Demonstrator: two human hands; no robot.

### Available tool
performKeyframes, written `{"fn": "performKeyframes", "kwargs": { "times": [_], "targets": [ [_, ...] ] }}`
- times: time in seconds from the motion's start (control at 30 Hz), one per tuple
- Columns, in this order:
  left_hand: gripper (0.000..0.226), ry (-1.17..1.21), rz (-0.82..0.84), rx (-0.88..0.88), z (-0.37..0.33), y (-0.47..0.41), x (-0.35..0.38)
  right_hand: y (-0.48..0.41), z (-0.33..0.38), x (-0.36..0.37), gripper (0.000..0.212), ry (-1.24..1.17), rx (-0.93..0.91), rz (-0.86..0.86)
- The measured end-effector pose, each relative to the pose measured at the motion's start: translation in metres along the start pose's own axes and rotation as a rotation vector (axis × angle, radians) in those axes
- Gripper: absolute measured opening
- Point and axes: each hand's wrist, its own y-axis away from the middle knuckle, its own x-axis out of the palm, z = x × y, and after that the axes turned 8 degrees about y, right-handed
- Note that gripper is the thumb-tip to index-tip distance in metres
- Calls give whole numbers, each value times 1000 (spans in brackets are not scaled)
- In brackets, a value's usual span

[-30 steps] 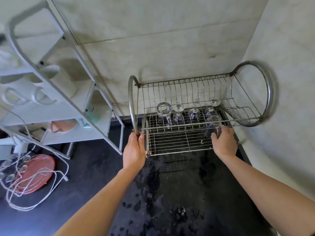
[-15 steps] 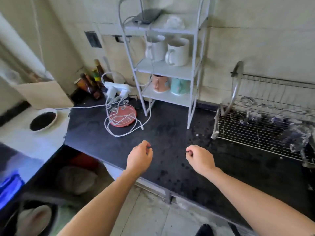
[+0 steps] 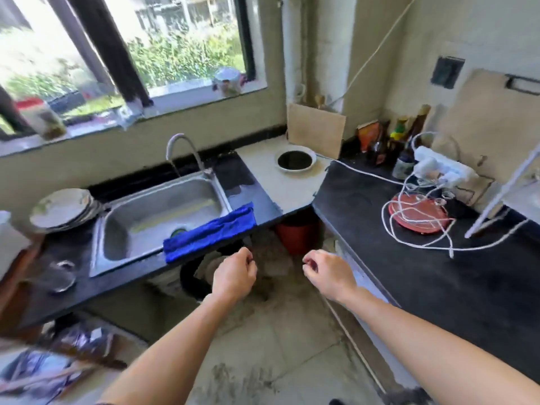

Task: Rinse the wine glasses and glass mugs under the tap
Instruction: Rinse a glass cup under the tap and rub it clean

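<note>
A steel sink (image 3: 122, 247) is set in the black counter at left, with a curved tap (image 3: 182, 144) behind it and a thin stream of water falling from its spout. My left hand (image 3: 233, 276) and my right hand (image 3: 328, 271) hover over the floor in front of the counter corner, both loosely curled with nothing in them. One glass piece (image 3: 60, 276) rests on the counter left of the sink, blurred. The drying rack with the wine glasses and mugs is out of view.
A blue cloth (image 3: 209, 232) hangs over the sink's front edge. Stacked plates (image 3: 62, 209) stand left of the sink. On the right counter lie a red disc (image 3: 418, 213) tangled in white cable, a power strip (image 3: 442, 168) and bottles (image 3: 391, 144). A red bucket (image 3: 296, 235) stands under the counter.
The view has swung left from the drying rack to the sink. Both hands let go of the rack and a glass there and now hang free with nothing in them.
</note>
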Motion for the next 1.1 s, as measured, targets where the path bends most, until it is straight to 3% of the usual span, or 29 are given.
{"fn": "performKeyframes", "kwargs": {
  "times": [0.53, 0.73, 1.1],
  "targets": [
    [19, 73, -242, -496, 184, -106, -107, -237, 208, 103, 21, 22, -437, 300],
    [14, 115, -331, -685, 265, -91, -145, -266, 306, 151, 20, 57, -641, 398],
    [15, 183, -304, -966, 462, -81, -212, -299, 504, 264, 24, 164, -756, 574]
  ]
}}
